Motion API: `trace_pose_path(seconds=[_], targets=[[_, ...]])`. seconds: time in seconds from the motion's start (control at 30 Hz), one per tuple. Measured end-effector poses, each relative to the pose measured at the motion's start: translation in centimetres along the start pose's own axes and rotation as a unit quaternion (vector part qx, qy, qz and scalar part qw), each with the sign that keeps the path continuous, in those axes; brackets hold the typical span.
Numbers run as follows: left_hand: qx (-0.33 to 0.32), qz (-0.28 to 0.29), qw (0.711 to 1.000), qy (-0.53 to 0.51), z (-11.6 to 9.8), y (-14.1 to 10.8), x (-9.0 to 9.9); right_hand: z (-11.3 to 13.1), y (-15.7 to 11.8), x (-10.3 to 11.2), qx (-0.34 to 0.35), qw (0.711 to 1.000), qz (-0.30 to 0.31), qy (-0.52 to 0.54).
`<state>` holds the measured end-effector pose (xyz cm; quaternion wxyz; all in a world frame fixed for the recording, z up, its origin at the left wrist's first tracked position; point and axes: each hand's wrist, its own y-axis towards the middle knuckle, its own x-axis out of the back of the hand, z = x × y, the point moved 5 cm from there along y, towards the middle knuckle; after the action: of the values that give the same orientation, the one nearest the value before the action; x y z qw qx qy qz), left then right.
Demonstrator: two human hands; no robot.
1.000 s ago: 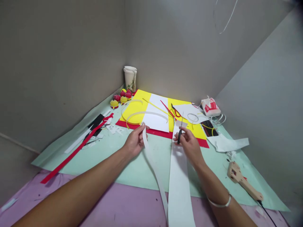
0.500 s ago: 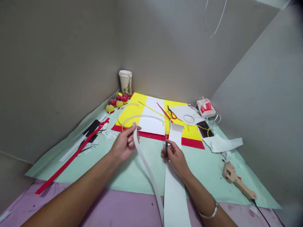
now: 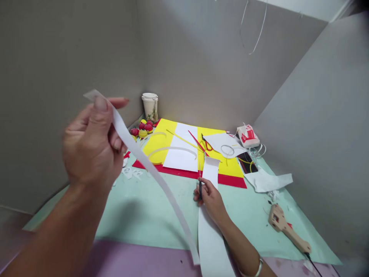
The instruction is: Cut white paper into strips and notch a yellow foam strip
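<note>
My left hand (image 3: 92,138) is raised at the left, thumb and fingers pinching one end of a narrow white paper strip (image 3: 157,175). The strip hangs in a curve down to the right, its lower end near the table's front. In my right hand (image 3: 211,200) are scissors (image 3: 200,188) with dark handles, blades pointing away from me. That hand rests over a wide white paper band (image 3: 212,238), which runs from the front edge toward the coloured boards. Whether the scissor blades are apart is too fine to tell.
Yellow, white and red sheets (image 3: 154,150) lie at the back, with curled strips and red-handled scissors (image 3: 208,145). Red and yellow round pieces (image 3: 143,133) sit by a white cup (image 3: 150,107). At right are a glue gun (image 3: 288,229), a phone (image 3: 247,163) and a tissue pack (image 3: 248,134).
My left hand has lifted up and to the left, nearer the camera, drawing the strip with it; the strip's lower end now shows. My right hand stays over the wide band with the scissors.
</note>
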<state>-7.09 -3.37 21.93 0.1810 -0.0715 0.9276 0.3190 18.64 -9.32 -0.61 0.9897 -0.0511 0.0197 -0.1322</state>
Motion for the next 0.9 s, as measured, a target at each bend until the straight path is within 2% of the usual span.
trace_pose_path(seconds=[0.1,0.2,0.27,0.37,0.4,0.53,0.6,0.7,0.9], targets=[[-0.092,-0.031,0.992,0.074,-1.3,1.4,-1.1,0.0,0.1,0.0,-0.007,1.0,-0.008,0.011],[-0.201,-0.094,0.97,0.096,-2.2,1.8,-1.9,0.0,0.0,0.0,-0.013,1.0,-0.011,0.024],[-0.203,-0.076,0.967,0.133,-1.4,1.3,-2.7,0.1,0.0,0.1,-0.016,0.999,-0.013,0.034],[-0.164,-0.01,0.978,0.131,1.3,-1.3,-3.3,0.3,0.0,0.2,-0.017,0.998,-0.015,0.056],[-0.152,0.028,0.977,0.147,2.4,-2.6,-3.5,0.3,0.1,0.3,-0.016,0.998,-0.014,0.066],[-0.157,0.236,0.935,0.214,6.4,-8.7,-4.2,0.3,0.4,0.9,-0.003,0.992,-0.002,0.123],[-0.139,0.306,0.919,0.204,7.9,-11.2,-4.0,0.4,0.5,1.2,0.005,0.987,0.004,0.16],[-0.074,0.357,0.913,0.183,9.5,-14.0,-3.3,0.6,0.5,1.5,0.009,0.977,0.01,0.213],[0.063,0.441,0.872,0.201,12.4,-17.5,-2.5,1.3,0.3,1.5,0.018,0.958,0.026,0.285]])
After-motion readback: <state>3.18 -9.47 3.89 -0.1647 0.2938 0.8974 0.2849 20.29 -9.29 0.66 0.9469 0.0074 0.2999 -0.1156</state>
